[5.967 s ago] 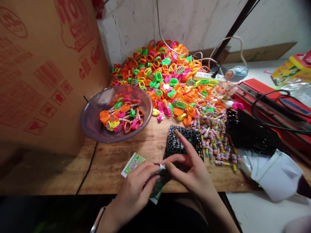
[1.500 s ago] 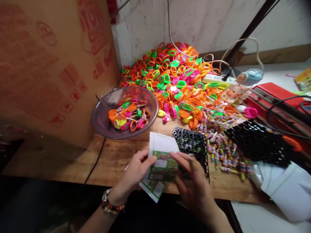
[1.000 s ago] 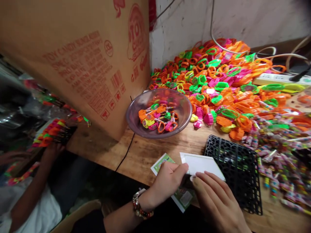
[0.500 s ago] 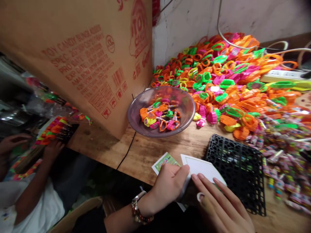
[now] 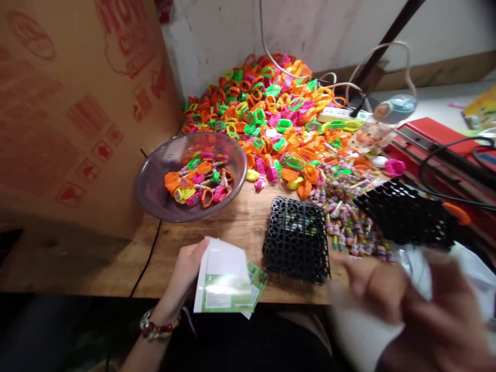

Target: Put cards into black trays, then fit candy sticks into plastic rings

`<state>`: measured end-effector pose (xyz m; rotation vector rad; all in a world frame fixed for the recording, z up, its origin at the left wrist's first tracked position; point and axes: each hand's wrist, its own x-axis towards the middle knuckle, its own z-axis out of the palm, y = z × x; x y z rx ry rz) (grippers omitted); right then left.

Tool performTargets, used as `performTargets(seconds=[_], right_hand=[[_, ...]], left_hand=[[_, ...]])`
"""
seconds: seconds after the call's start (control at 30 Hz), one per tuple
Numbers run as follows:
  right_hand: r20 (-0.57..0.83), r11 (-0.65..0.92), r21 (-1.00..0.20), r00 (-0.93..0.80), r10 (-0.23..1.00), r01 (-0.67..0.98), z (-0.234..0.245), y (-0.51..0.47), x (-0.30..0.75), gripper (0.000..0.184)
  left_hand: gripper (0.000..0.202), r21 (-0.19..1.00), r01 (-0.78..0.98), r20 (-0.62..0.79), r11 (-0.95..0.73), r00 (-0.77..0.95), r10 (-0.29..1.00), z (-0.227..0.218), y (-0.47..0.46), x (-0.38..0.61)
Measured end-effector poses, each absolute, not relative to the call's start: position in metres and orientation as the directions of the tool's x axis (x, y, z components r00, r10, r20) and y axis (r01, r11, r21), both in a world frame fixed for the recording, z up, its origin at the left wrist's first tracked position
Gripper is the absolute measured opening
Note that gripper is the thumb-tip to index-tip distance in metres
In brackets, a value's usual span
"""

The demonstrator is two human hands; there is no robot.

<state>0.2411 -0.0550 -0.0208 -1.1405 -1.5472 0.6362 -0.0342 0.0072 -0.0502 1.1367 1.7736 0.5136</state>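
My left hand (image 5: pixel 188 266) is closed on the left edge of some printed cards (image 5: pixel 225 281), white on the upper part with a green printed band below. Another green card corner sticks out behind them on the right. At the lower right my right hand (image 5: pixel 387 294) is smeared by motion, so its fingers cannot be made out; a pale blurred shape (image 5: pixel 354 330) lies beneath it. Between the hands, a black perforated plastic tray (image 5: pixel 296 240) rests on the wooden table. A purple bowl (image 5: pixel 155 194) of colourful toy watches and wrapped candies stands beyond my left hand.
A large cardboard box (image 5: pixel 77 129) rises at the left. Toy watches (image 5: pixel 263 119) are heaped against the wall, with wrapped candies (image 5: pixel 344 222) spilling forward. Further right are another black perforated tray (image 5: pixel 411 212), a red machine (image 5: pixel 430 137) with cables, and a power strip (image 5: pixel 343 114).
The view has swung right, bringing the red machine in and taking the co-worker out. My hands have parted: the left keeps the cards, while the right has moved off to the right.
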Motion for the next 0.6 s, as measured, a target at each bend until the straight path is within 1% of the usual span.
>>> performTargets(seconds=[0.03,0.07,0.1,0.13,0.17,0.2,0.23,0.27,0.3,0.33,0.37,0.4,0.43,0.5,0.6], right_hand=[[0.430,0.403,-0.894,0.121,0.895,0.197,-0.016,-0.042,0.257,0.051],[0.375,0.365,-0.927,0.155,0.914,0.091,-0.012,-0.027,0.271,0.051],[0.342,0.340,-0.940,0.132,0.930,0.039,-0.011,-0.010,0.283,0.059],[0.302,0.300,-0.953,0.077,0.950,0.035,-0.012,0.008,0.292,0.069],[0.223,0.228,-0.971,-0.067,0.973,0.074,-0.015,0.025,0.299,0.077],[0.147,0.171,-0.978,-0.189,0.971,0.120,-0.020,0.042,0.302,0.082],[0.088,0.142,-0.974,-0.284,0.955,0.176,-0.025,0.057,0.303,0.087],[0.030,0.122,-0.965,-0.365,0.931,0.233,-0.030,0.069,0.301,0.090],[-0.012,0.115,-0.954,-0.419,0.908,0.276,-0.036,0.079,0.298,0.093],[-0.044,0.111,-0.945,-0.453,0.890,0.309,-0.040,0.086,0.294,0.095],[-0.069,0.105,-0.937,-0.474,0.878,0.332,-0.044,0.091,0.290,0.097],[-0.087,0.101,-0.932,-0.485,0.870,0.347,-0.047,0.094,0.286,0.098],[-0.094,0.102,-0.928,-0.489,0.867,0.359,-0.050,0.096,0.283,0.099],[-0.088,0.123,-0.915,-0.487,0.869,0.384,-0.054,0.097,0.278,0.101],[-0.065,0.172,-0.885,-0.481,0.874,0.432,-0.058,0.098,0.275,0.103]], left_hand=[[0.053,0.674,0.592,-0.447,0.443,-0.151,0.882,-0.056,0.014,-0.042],[0.051,0.612,0.679,-0.418,0.406,-0.159,0.894,-0.061,0.021,-0.048],[0.048,0.542,0.755,-0.384,0.369,-0.168,0.908,-0.064,0.027,-0.050],[0.045,0.459,0.827,-0.332,0.326,-0.180,0.926,-0.064,0.031,-0.050],[0.042,0.352,0.895,-0.256,0.274,-0.189,0.948,-0.062,0.033,-0.046],[0.041,0.213,0.955,-0.149,0.205,-0.176,0.973,-0.058,0.033,-0.040],[0.042,0.067,0.990,-0.029,0.127,-0.126,0.992,-0.052,0.031,-0.030],[0.042,-0.049,0.998,0.079,0.034,-0.030,0.996,-0.047,0.027,-0.018],[0.042,-0.108,0.991,0.159,-0.081,0.098,0.983,-0.042,0.022,-0.004],[0.040,-0.100,0.973,0.216,-0.210,0.227,0.950,-0.038,0.016,0.012],[0.035,-0.058,0.935,0.266,-0.350,0.352,0.897,-0.035,0.010,0.027],[0.031,-0.008,0.881,0.313,-0.473,0.451,0.835,-0.035,0.006,0.042],[0.026,0.036,0.827,0.360,-0.561,0.513,0.780,-0.036,0.002,0.056],[0.025,0.078,0.760,0.427,-0.645,0.559,0.710,-0.044,-0.001,0.077],[0.035,0.081,0.745,0.440,-0.662,0.569,0.695,-0.059,0.002,0.092]])
